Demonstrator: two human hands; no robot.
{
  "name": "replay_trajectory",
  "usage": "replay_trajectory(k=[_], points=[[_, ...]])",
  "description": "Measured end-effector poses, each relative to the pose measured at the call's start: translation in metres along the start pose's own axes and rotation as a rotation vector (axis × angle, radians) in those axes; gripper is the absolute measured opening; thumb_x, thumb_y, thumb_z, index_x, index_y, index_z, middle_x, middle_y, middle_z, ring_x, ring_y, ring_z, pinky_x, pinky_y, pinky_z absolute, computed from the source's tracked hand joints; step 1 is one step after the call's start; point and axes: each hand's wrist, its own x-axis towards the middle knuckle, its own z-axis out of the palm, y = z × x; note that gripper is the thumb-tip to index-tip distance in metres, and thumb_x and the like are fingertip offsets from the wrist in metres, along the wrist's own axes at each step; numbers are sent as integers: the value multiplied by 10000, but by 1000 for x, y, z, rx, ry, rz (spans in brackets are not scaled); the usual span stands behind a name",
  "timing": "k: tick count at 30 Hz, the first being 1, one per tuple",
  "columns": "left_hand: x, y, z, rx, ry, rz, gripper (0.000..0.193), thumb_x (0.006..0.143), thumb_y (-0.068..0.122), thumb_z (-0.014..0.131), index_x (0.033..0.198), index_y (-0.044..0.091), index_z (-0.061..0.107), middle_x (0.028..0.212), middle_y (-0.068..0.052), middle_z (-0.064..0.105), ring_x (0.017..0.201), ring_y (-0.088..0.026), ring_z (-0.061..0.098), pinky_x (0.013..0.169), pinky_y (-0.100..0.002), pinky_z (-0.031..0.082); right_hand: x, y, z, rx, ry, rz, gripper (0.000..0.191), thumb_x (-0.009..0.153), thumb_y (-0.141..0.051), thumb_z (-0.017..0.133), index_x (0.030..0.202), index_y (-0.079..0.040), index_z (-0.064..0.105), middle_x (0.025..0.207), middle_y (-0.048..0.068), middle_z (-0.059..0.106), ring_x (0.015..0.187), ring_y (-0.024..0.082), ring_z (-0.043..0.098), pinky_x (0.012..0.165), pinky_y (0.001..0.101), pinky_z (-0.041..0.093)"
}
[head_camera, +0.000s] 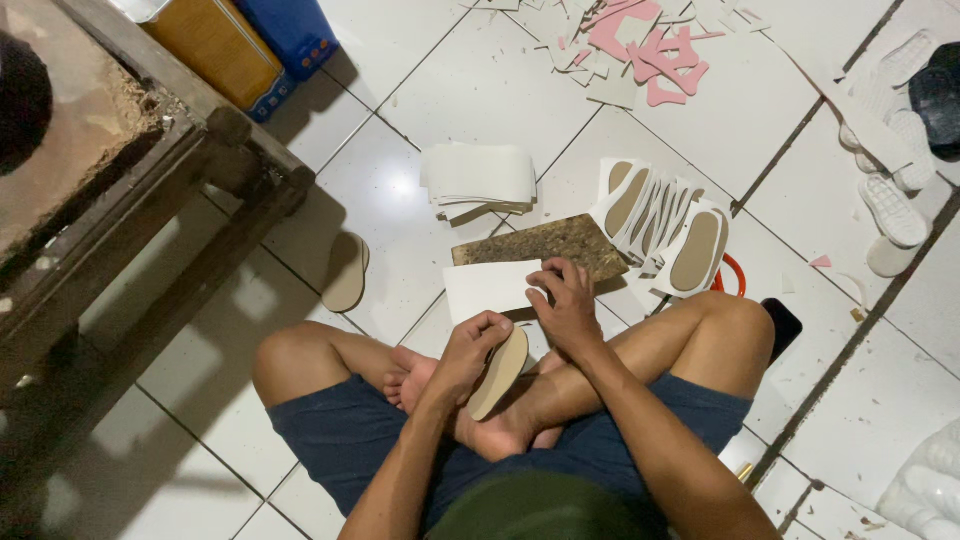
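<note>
Sitting cross-legged on the tiled floor, the person is gripping a tan sole-shaped insole cutout (498, 372) in the left hand (468, 352), tilted edge-up. The right hand (566, 305) is pressing fingers onto a white rectangular sheet (487, 288) lying against the worn brown cutting board (545, 245), seemingly steadying it.

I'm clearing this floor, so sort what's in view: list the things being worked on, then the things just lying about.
In hand:
- left hand, grip on tan sole-shaped cutout
- right hand on white rectangular sheet
- brown flat cutting board

Lying about:
- lone tan insole
- pink foam offcuts
- white shoe soles
- blue plastic container
- dark wooden table
</note>
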Motion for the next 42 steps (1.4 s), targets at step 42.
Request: replay_trajectory(k=[42], points=[[-3,3,1,32,10,27,162,987,177,666,996,15,678,866,-14,679,757,-79,611,662,-223,496,-1,1,1,-9,-14,-2,202,869,-198,746,1058,-126,732,1223,92,587,1167,319,510,1044,456,390]])
